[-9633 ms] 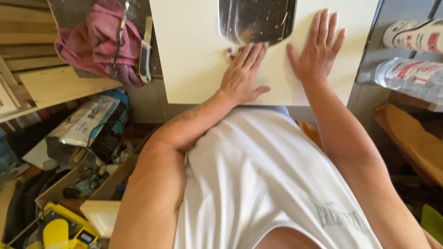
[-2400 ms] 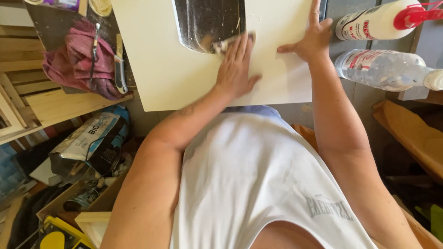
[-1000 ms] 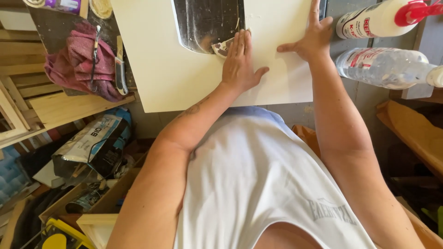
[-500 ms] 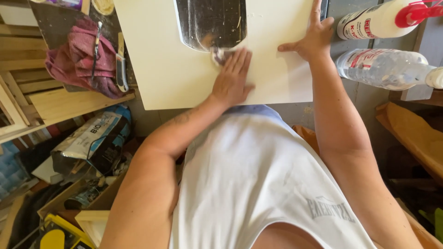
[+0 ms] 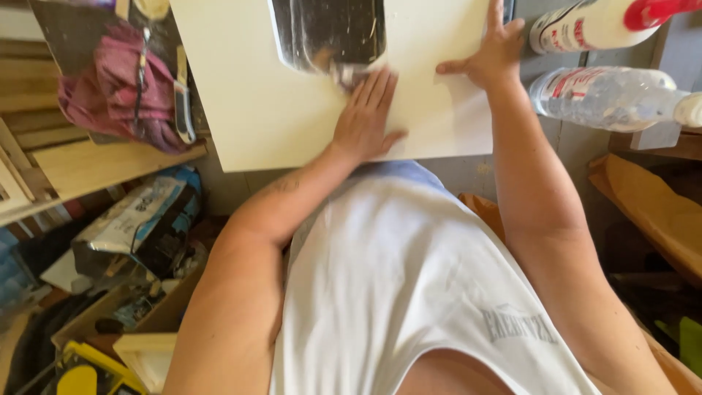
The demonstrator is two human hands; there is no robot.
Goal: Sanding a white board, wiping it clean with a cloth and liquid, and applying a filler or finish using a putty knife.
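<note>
- One flat cream-white rectangular board (image 5: 292, 110) with a dark cut-out (image 5: 329, 33) at its far edge.
- Two hands: left hand (image 5: 365, 117) flat, fingers together, on a small crumpled pad (image 5: 349, 73) at the cut-out's rim; right hand (image 5: 486, 55) spread, pressing the board's right side.
- Two plastic bottles right of the board: one white (image 5: 585, 25), one clear (image 5: 607, 95).
- One pink cloth (image 5: 121, 84) left of the board.

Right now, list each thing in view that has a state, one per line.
white board: flat on the bench, dark cut-out at its far edge
left hand: flat, fingers pressing a small grey pad at the cut-out edge
right hand: spread flat on the board
clear bottle: lying on its side
pink cloth: crumpled
</note>
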